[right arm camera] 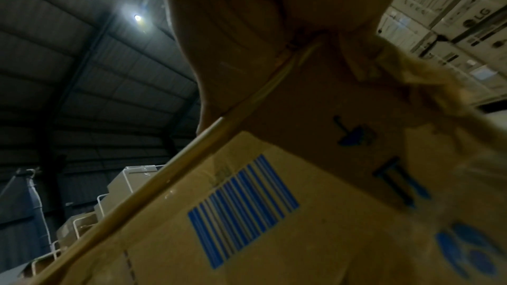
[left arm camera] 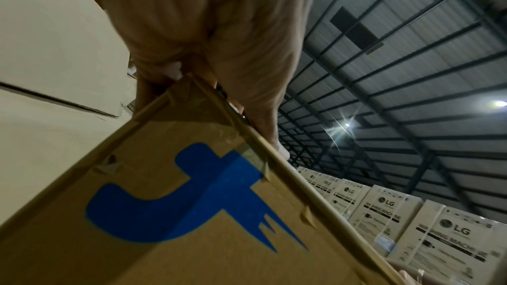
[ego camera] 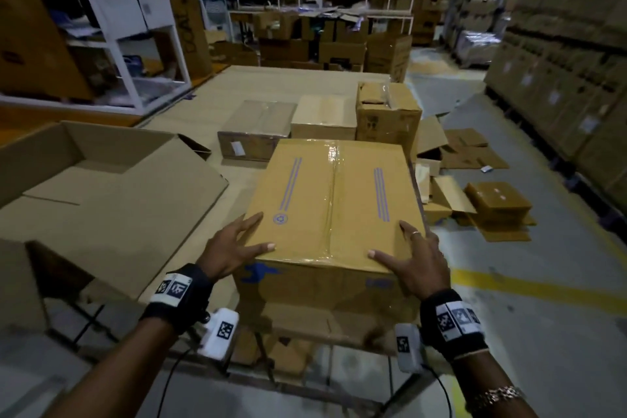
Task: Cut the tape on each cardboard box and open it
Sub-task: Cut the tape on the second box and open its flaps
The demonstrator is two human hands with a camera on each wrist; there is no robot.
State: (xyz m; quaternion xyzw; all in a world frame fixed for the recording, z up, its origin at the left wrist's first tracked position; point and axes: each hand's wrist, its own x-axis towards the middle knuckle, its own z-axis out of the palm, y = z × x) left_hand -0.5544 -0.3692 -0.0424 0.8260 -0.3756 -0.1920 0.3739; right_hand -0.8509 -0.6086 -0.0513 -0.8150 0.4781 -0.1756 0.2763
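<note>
Your sealed cardboard box lies between your hands, its long axis and clear tape seam running away from you. Your left hand and right hand are apart, fingers spread flat on the near top corners, thumbs along the near edge. What the box holds is hidden.

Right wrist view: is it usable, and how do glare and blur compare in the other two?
Right wrist: dim, right hand in shadow, right edge smeared. Left wrist: brighter, ceiling lamps flare, logo on the box sharp. Head: glare on the tape, edges soft.
</note>
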